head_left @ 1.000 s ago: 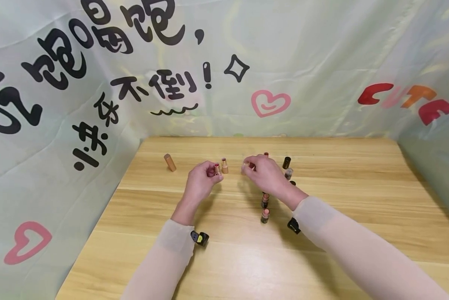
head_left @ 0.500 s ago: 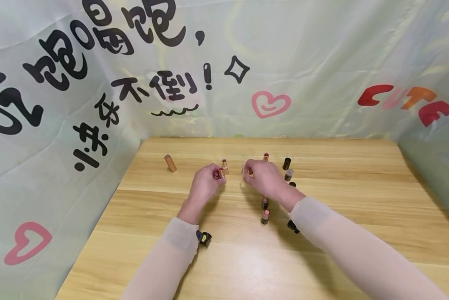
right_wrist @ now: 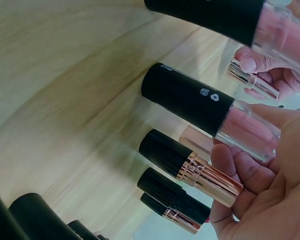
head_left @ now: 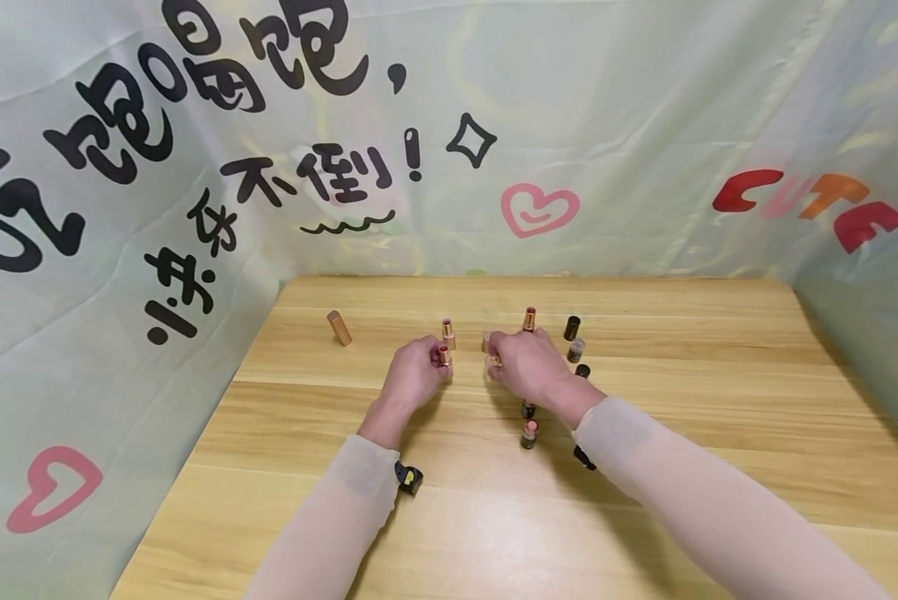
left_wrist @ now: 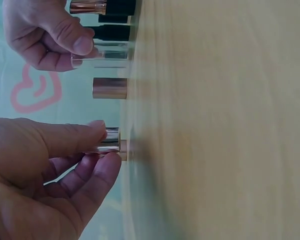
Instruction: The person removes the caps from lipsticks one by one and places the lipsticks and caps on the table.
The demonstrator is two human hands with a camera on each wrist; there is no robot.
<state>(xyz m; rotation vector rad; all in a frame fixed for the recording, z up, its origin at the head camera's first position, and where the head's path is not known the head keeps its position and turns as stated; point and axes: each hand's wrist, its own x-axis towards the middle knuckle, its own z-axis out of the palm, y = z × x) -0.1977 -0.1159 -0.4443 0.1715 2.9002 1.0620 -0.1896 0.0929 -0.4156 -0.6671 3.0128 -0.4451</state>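
Note:
My left hand [head_left: 413,372] pinches an uncapped gold lipstick [head_left: 445,357] upright between thumb and fingers, close to the tabletop. Just behind it stands another uncapped gold lipstick [head_left: 449,335]. Over to the right, my right hand [head_left: 527,362] pinches a clear cap [left_wrist: 102,57], seen best in the left wrist view. A rose-gold cap [left_wrist: 110,88] stands on the table between the two hands. Around the right hand stand several black-based lipsticks, among them a gold-topped one [right_wrist: 190,167] and a pink one with a clear sleeve [right_wrist: 210,110]. The right hand partly hides this row in the head view.
A copper-coloured lipstick tube [head_left: 339,328] stands at the far left of the wooden table [head_left: 479,517]. To the right are a black cap [head_left: 572,328], a clear cap [head_left: 576,350] and other dark pieces. Printed cloth [head_left: 614,108] walls the back and sides.
Both hands have come slightly towards me, the left also to the right with its lipstick. The rose-gold cap and the rear gold-topped lipstick now show beyond the right hand.

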